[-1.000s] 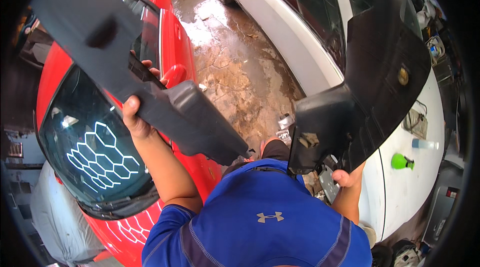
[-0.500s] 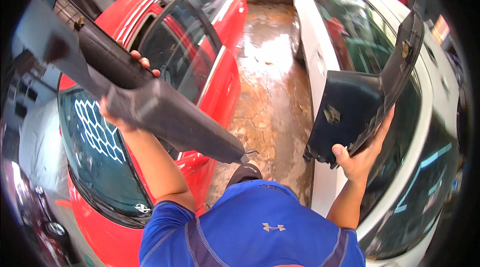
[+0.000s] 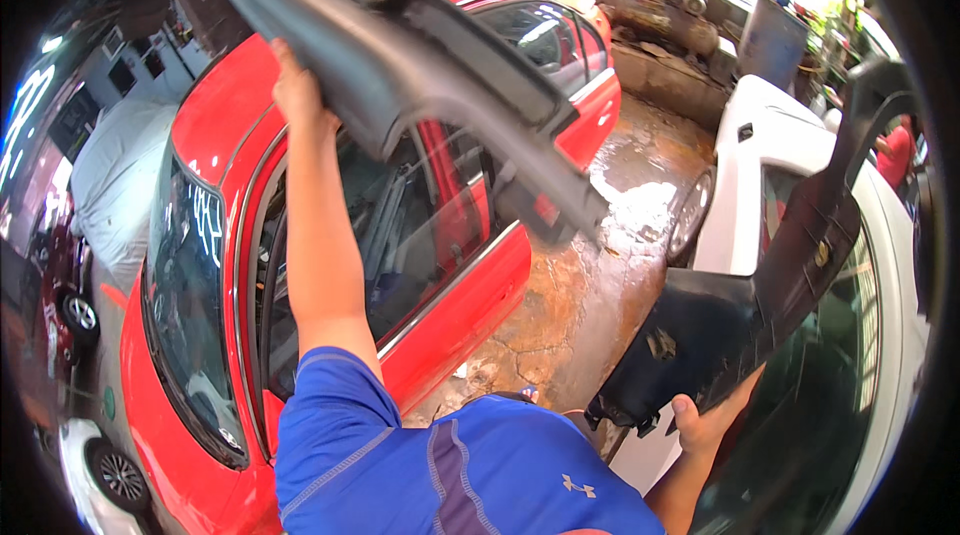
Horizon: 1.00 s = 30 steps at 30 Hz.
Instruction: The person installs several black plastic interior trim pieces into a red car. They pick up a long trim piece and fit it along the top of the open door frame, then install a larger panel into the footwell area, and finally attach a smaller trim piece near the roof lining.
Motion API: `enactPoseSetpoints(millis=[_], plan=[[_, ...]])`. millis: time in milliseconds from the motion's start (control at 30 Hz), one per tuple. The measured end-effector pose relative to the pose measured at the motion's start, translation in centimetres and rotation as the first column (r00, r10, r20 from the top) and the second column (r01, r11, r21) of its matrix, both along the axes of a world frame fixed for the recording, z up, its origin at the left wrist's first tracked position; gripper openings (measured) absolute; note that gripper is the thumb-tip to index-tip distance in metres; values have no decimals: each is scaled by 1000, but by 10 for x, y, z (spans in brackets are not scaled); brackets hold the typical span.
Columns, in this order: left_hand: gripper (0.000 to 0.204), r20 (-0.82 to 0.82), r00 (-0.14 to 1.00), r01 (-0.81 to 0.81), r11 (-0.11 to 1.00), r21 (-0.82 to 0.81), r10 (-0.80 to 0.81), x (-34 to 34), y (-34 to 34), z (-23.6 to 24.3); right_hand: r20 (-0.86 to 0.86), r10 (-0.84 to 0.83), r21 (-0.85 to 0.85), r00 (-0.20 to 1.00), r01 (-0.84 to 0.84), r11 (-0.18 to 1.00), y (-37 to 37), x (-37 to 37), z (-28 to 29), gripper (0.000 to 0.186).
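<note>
Stretched out far over the red car (image 3: 205, 280), my left hand (image 3: 300, 90) is closed on the edge of a long dark grey plastic car trim panel (image 3: 370, 60). The panel is blurred by motion and slants across the car's open door (image 3: 470, 285), hiding part of its window. At the lower right my right hand (image 3: 708, 420) grips the lower edge of a second, black trim panel (image 3: 700, 325), its thumb on the near face. Clips and ribs show on this panel, and a narrow curved arm rises from it. Most of my right fingers are hidden behind it.
A white car (image 3: 765, 125) stands close on my right, with wet, stained floor (image 3: 560, 315) between the two cars. Beyond are a rusty compressor (image 3: 650, 15) and a blue drum (image 3: 775, 40). A covered vehicle (image 3: 125, 160) is at the left; a person in red (image 3: 893, 155) stands far right.
My left arm has reached up and away, lifting the grey panel higher across the red car. The view has turned, and the black panel sits lower in it, still in my right hand.
</note>
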<state>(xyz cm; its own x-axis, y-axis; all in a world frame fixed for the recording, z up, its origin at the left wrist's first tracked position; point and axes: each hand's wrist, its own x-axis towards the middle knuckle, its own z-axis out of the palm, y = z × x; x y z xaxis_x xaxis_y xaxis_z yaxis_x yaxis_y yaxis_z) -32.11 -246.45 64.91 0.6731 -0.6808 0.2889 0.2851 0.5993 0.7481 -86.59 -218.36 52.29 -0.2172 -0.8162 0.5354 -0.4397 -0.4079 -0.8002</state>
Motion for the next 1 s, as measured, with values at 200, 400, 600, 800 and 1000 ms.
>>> enactPoseSetpoints(millis=[200,400,600,800,1000], plan=[[53,-2,938,-339,913,226,348,-1,-153,-11,-40,76,19,996,-75,997,-121,-43,-7,136],[53,-133,857,-481,865,146,499,4,-232,-7,-10,271,38,963,-270,962,-242,-72,-17,139],[47,24,825,-564,826,-29,564,55,-313,-17,-4,365,78,931,-364,928,-362,-72,-17,140],[36,-61,907,-421,896,-143,416,117,-405,-46,-79,366,100,927,-357,929,-468,-44,-39,141],[33,-221,895,-419,900,-117,388,186,-460,-62,-6,459,138,889,-454,880,-557,2,-32,141]])
